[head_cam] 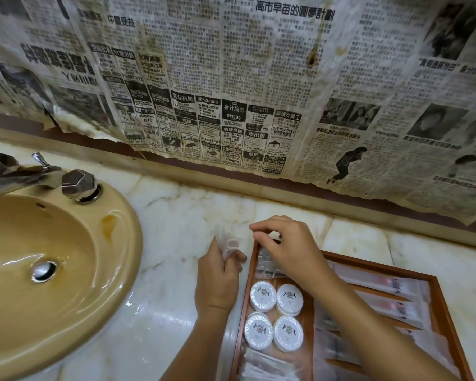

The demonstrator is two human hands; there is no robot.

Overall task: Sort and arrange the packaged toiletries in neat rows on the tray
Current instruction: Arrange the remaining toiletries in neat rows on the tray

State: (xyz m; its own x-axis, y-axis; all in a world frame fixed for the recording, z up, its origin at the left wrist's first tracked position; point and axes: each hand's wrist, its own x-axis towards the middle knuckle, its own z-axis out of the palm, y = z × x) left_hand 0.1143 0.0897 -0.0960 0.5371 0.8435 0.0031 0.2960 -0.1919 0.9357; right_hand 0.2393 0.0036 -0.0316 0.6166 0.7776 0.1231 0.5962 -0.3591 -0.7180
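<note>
The wooden tray [440,303] sits on the marble counter, well to the right of the sink [52,270]. Four round white soaps [275,316] lie inside the tray in a neat square near its left wall. Long flat packets [396,298] lie in rows on the tray's right side, and more clear packets [270,365] lie at its near left corner.

The left hand [217,281] is just outside the tray's left wall and pinches a small clear packet [228,244] in curled fingers. The right hand [283,243] hovers over the tray's far left corner with its fingers bent, above some dark packets [268,264]. It looks like it pinches something small, but I cannot tell for sure.

What could go wrong? The clear packet looks thin and slippery, so it could slide out and land on the counter outside the tray, toward the sink. The right arm crosses over the tray, so it could bump the soaps and spoil their square. The far left corner looks crowded, so new packets could pile up messy there.
</note>
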